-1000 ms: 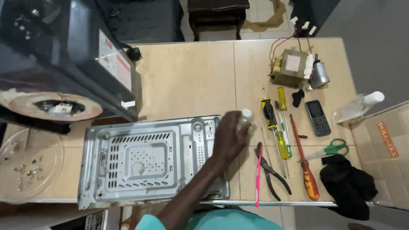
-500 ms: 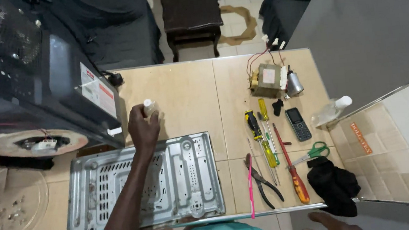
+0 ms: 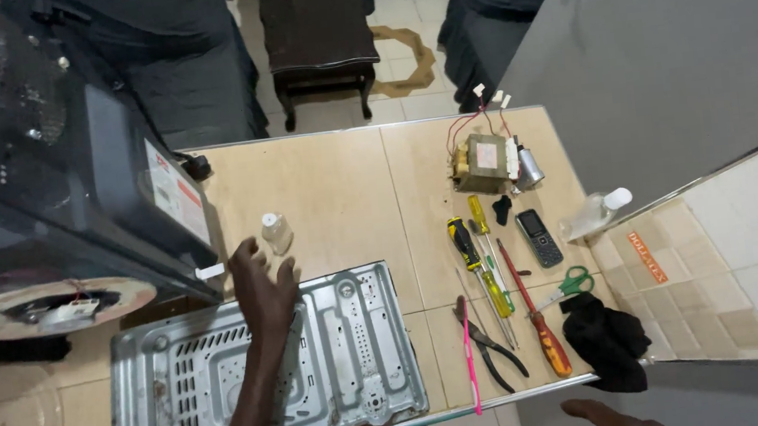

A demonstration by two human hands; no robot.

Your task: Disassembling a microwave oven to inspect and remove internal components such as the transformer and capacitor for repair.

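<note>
Small clear bottle (image 3: 276, 232) standing upright on the tan tabletop (image 3: 341, 198), white cap toward the black appliance (image 3: 49, 152), left hand (image 3: 263, 289) just below, fingers spread, empty, right hand (image 3: 612, 417) barely visible, grip unclear.

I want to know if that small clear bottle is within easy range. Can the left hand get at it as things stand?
Probably yes. The left hand lies open over the edge of the grey metal panel, its fingertips just short of the small clear bottle, with only bare tabletop between them.
</note>
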